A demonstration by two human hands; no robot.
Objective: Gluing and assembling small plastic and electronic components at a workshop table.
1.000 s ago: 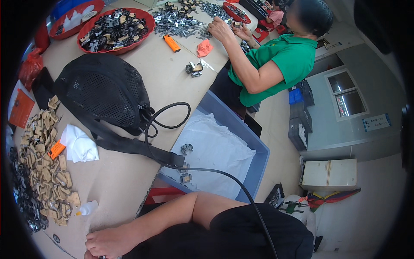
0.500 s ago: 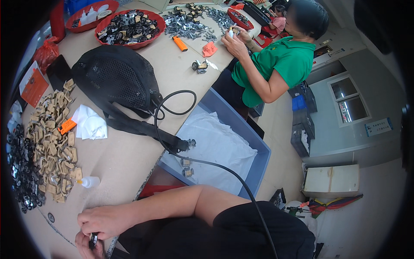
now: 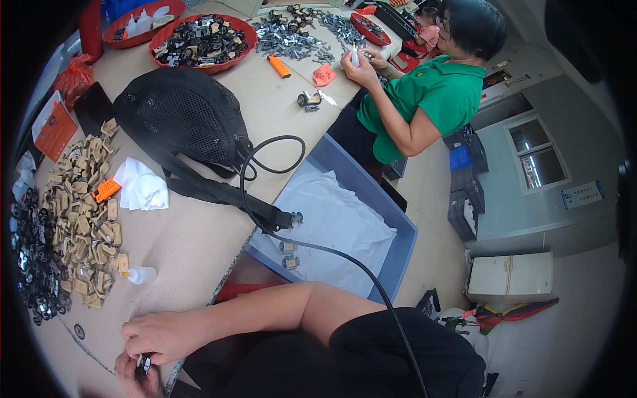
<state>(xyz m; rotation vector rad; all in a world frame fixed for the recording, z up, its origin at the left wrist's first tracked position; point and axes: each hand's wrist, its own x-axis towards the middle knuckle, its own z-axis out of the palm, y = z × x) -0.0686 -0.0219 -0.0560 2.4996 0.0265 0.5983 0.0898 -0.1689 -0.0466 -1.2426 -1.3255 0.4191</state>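
At the table's near edge, my two hands are together around a small black and silver part (image 3: 144, 363). My right hand (image 3: 159, 338) reaches in from above, its fingers bent down onto the part. Below it, my left hand (image 3: 138, 378) is curled about the same part, with some of its fingers hidden. A white squeeze bottle (image 3: 141, 275) with a yellowish tip lies close by. Beyond it spreads a heap of tan blocks with metal pieces (image 3: 86, 225), beside a pile of shiny black parts (image 3: 36, 265).
A black mesh bag (image 3: 186, 123) with a strap and cable lies on the table. A blue-grey bin (image 3: 398, 259), lined with white sheet, holds several parts. Red trays (image 3: 249, 46) of parts stand farther off. A person in green (image 3: 431, 99) holds a white bottle. An orange lighter (image 3: 106, 190) touches white tissue (image 3: 142, 186).
My hands stay around the small part with only slight finger movement. The person in green has lifted the head and shifted the bottle a little. The view has moved slightly.
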